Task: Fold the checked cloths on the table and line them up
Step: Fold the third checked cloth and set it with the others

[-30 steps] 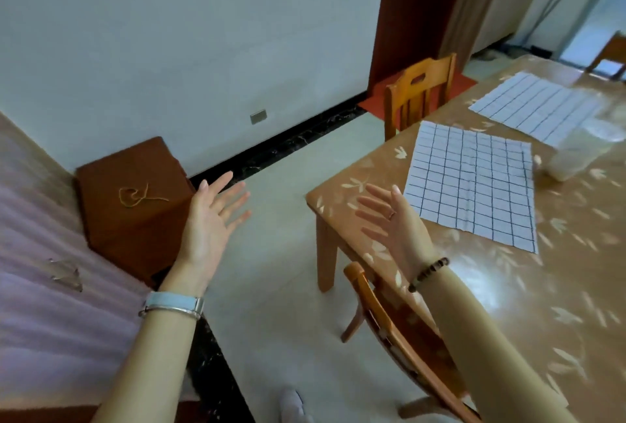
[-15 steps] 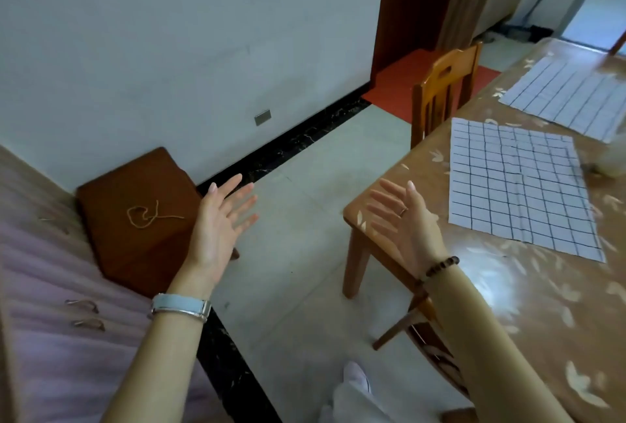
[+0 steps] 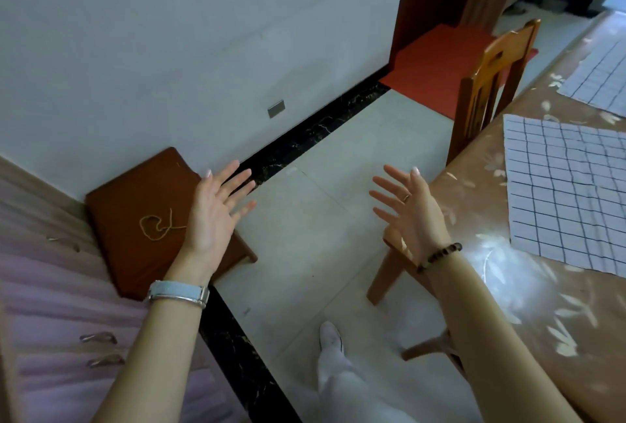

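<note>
The nearer checked cloth (image 3: 569,192) lay flat and unfolded on the table (image 3: 542,304), close to its left edge. It was white with a thin dark grid and faintly rippled. A second checked cloth (image 3: 599,80) lay spread farther along that edge, cut off by the frame. Your left hand (image 3: 213,216) and right hand (image 3: 411,209) were raised over the floor (image 3: 321,236), palms turned toward each other, fingers straight and fanned, holding nothing — the right one just off the table's near corner. A wooden chair (image 3: 491,83) stood at the left edge, and a brown cushioned stool (image 3: 135,219) sat against the pale wall (image 3: 169,33).
</note>
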A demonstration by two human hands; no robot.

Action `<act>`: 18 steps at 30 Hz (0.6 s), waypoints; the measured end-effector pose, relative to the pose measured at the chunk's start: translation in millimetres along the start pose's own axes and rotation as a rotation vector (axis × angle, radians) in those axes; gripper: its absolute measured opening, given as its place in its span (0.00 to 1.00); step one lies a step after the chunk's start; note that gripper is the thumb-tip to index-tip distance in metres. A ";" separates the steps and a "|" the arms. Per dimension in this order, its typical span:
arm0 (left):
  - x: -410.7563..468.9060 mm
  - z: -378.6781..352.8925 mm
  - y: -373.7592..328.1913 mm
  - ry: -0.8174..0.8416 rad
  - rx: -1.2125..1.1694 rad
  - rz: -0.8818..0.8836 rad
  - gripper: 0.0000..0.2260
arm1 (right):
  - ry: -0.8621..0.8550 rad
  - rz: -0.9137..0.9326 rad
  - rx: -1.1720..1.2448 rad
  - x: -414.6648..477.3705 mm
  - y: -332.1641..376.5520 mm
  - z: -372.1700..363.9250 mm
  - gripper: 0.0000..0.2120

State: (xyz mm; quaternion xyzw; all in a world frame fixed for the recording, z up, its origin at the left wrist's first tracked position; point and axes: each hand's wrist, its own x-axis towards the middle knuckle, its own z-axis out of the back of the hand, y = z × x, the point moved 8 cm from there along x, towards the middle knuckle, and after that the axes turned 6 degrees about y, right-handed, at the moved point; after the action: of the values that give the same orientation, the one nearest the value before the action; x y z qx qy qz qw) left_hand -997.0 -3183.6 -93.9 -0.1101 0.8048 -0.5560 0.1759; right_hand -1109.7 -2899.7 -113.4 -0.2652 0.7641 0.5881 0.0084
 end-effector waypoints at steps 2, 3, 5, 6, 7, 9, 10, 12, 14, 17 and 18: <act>26.3 1.4 -5.2 0.009 -0.004 0.010 0.23 | -0.009 -0.001 0.001 20.1 3.5 -6.8 0.23; 39.5 1.5 -7.5 0.013 -0.007 0.016 0.23 | -0.014 0.001 0.001 30.1 6.5 -10.0 0.22; 63.8 0.1 -10.9 0.029 -0.003 0.025 0.23 | -0.025 0.006 0.002 49.7 12.6 -15.6 0.22; 75.4 -1.6 -12.2 0.042 0.001 0.030 0.23 | -0.026 0.008 0.005 59.3 15.9 -18.2 0.22; 83.0 -3.3 -13.4 0.051 0.003 0.033 0.23 | -0.024 0.011 0.008 65.5 18.9 -20.7 0.22; 103.2 -5.8 -16.9 0.061 -0.003 0.037 0.22 | -0.025 0.021 0.003 82.3 26.7 -25.6 0.22; 112.4 -7.4 -19.1 0.066 -0.006 0.037 0.22 | -0.028 0.026 0.004 89.7 30.4 -27.3 0.22; 132.3 -11.6 -23.0 0.078 -0.010 0.040 0.22 | -0.042 0.035 0.007 104.5 37.9 -28.2 0.21; 152.1 -18.2 -25.7 0.096 -0.008 0.049 0.22 | -0.061 0.037 0.010 117.2 43.9 -26.0 0.21; 182.8 -29.4 -25.7 0.125 0.000 0.065 0.23 | -0.094 0.033 0.020 134.3 49.7 -20.0 0.21; 193.5 -34.0 -24.6 0.141 0.005 0.073 0.24 | -0.113 0.035 0.028 139.4 51.5 -17.1 0.21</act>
State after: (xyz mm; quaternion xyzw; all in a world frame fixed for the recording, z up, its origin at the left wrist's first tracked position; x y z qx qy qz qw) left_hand -1188.1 -3235.5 -91.1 -0.0407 0.8174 -0.5574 0.1393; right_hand -1245.7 -2961.5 -107.3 -0.2181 0.7751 0.5913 0.0449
